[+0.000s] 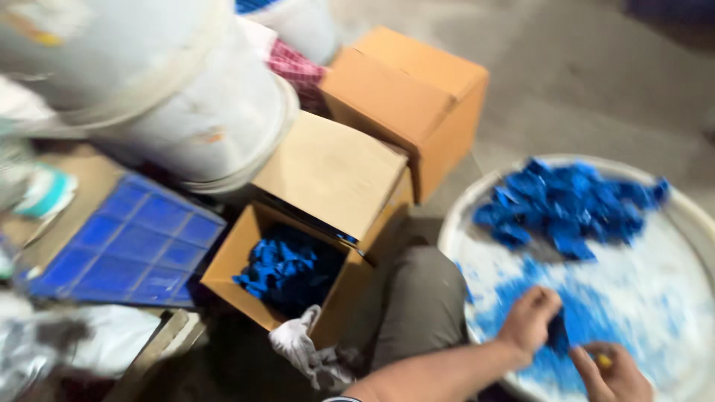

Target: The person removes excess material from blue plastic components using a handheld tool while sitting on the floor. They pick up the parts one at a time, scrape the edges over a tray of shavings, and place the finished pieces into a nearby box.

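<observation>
Kneeling over round white tray on floor, person worked with both hands at tray's near edge. Left hand was closed around small dark blue piece. Right hand pinched small yellow item between fingertips, just beside blue piece. Heap of blue pieces lay at tray's far side; blue dust smeared tray surface. Open cardboard box holding more blue pieces sat left of knee, white cloth beside it. View was motion-blurred.
</observation>
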